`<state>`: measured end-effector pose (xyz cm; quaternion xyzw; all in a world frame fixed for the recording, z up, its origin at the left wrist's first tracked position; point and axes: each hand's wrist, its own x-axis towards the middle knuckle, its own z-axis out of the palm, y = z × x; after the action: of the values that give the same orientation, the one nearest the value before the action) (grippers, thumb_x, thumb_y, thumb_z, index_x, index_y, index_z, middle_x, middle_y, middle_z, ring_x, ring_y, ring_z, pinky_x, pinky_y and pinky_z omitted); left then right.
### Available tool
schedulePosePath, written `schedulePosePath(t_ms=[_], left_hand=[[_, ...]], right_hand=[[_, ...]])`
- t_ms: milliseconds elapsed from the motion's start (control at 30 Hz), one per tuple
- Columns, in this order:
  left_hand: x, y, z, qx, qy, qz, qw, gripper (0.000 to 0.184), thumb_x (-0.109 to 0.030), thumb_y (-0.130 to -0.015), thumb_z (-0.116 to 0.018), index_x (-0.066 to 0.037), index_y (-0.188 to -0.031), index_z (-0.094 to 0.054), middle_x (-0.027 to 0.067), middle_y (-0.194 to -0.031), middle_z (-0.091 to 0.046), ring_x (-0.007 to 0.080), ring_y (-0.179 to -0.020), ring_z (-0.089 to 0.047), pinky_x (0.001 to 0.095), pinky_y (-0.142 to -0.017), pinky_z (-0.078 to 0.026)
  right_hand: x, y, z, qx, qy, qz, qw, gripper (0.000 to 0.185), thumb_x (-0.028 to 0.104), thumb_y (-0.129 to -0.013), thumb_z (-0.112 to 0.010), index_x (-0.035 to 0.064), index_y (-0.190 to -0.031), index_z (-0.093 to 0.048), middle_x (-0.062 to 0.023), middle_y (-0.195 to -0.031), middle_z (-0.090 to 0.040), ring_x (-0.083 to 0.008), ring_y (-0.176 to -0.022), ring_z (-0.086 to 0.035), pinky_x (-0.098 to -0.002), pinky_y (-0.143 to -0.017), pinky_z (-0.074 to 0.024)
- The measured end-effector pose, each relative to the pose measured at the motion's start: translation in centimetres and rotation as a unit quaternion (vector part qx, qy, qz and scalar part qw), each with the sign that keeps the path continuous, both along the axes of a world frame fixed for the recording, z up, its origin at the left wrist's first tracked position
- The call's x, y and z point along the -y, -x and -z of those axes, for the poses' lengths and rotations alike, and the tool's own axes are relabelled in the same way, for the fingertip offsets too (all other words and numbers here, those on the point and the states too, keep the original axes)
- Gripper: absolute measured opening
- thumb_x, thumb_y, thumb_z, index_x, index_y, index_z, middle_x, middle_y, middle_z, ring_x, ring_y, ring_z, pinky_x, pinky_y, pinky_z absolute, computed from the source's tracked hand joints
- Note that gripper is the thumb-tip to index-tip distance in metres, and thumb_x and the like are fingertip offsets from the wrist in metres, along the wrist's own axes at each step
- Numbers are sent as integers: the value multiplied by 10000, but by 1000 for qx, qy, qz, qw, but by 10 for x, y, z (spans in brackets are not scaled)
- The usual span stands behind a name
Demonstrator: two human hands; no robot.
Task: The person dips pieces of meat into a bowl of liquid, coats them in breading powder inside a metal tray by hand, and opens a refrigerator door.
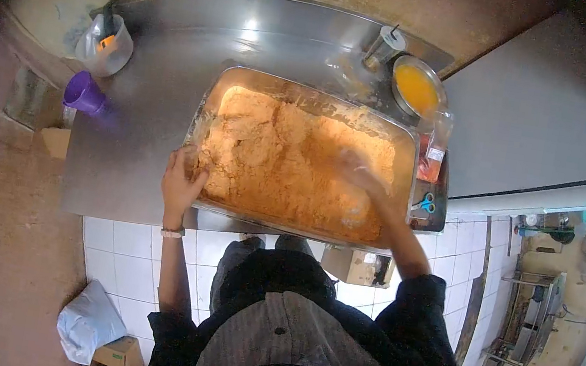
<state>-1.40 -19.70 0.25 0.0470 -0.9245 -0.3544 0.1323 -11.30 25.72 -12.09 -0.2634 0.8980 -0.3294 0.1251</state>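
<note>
A deep rectangular metal tray [322, 93] on the steel table holds a wide bed of orange, crumbly, flour-like powder [274, 157], heaped and uneven. At the tray's left wall, my left hand [181, 182] grips the rim, thumb on the inner side and fingers outside. My right hand [356, 168] reaches over the front wall into the powder, right of the middle. Motion smears its fingers and powder hides part of them, so their pose is unclear.
Back right stand a bowl of yellow liquid [417, 89] and a metal canister [385, 47]. Blue scissors [425, 202] and a red packet [431, 159] lie right of the tray. A purple cup [85, 94] and a white bucket [111, 51] are at the left, a cardboard box [349, 265] below.
</note>
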Motion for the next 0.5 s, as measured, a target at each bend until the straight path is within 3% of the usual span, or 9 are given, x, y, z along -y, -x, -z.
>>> schedulePosePath(t_ms=[33,67,133,233,267,333,400,500], left_hand=[[0,1,1,1,-1,0,1000,473,-255,-750,-693,-131,-1179,-538,121,-1149,-573,355,-1032,-575,439,-831,-482],[1,1,1,-15,6,3,1000,470,-259,-752,-693,-133,-1177,-540,124,-1143,-573,357,-1023,-577,440,-827,-483],[0,0,1,-28,13,8,999,467,-264,-753,-693,-134,-1176,-541,126,-1137,-573,359,-1015,-579,441,-823,-483],[1,2,-1,-22,4,8,1000,461,-263,-756,-691,-137,-1174,-542,132,-1130,-571,363,-1003,-580,438,-818,-484],[1,2,1,-22,-2,13,1000,454,-264,-761,-691,-137,-1171,-544,131,-1135,-570,362,-1008,-579,432,-822,-483],[3,0,2,-21,-7,14,1000,447,-266,-765,-691,-136,-1168,-547,130,-1140,-569,361,-1013,-577,426,-826,-482],[2,0,0,-33,6,19,999,449,-249,-762,-688,-129,-1170,-544,127,-1144,-571,356,-1023,-575,414,-835,-478],[-2,-2,-8,-4,-9,10,1000,452,-238,-762,-684,-119,-1173,-541,122,-1152,-571,350,-1036,-571,409,-844,-474]], right_hand=[[26,-4,11,39,148,-24,988,438,344,-919,-504,15,-1191,-601,-141,-1129,-638,-203,-981,-621,-339,-856,-489],[69,-11,-17,82,-79,-4,994,350,233,-912,-531,36,-1197,-584,-122,-1054,-635,-202,-901,-614,-340,-821,-499],[137,-40,-65,123,-300,16,946,303,122,-906,-557,58,-1202,-567,-103,-978,-633,-201,-822,-608,-340,-787,-510],[158,-61,-52,15,-372,45,927,585,351,-838,-579,-10,-1293,-507,-150,-1085,-636,-224,-902,-621,-339,-754,-510],[149,-57,-38,145,-59,80,984,578,334,-865,-568,-12,-1319,-474,-141,-1112,-623,-214,-908,-609,-326,-764,-506],[128,-52,-45,263,258,102,924,572,318,-893,-556,-14,-1345,-440,-132,-1139,-609,-204,-914,-598,-312,-773,-502],[98,-45,-83,254,170,83,949,503,308,-930,-522,2,-1324,-458,-113,-1161,-595,-182,-921,-585,-305,-801,-492],[48,-38,-60,236,177,90,951,392,301,-960,-483,34,-1244,-521,-92,-1094,-621,-165,-895,-587,-302,-814,-482]])
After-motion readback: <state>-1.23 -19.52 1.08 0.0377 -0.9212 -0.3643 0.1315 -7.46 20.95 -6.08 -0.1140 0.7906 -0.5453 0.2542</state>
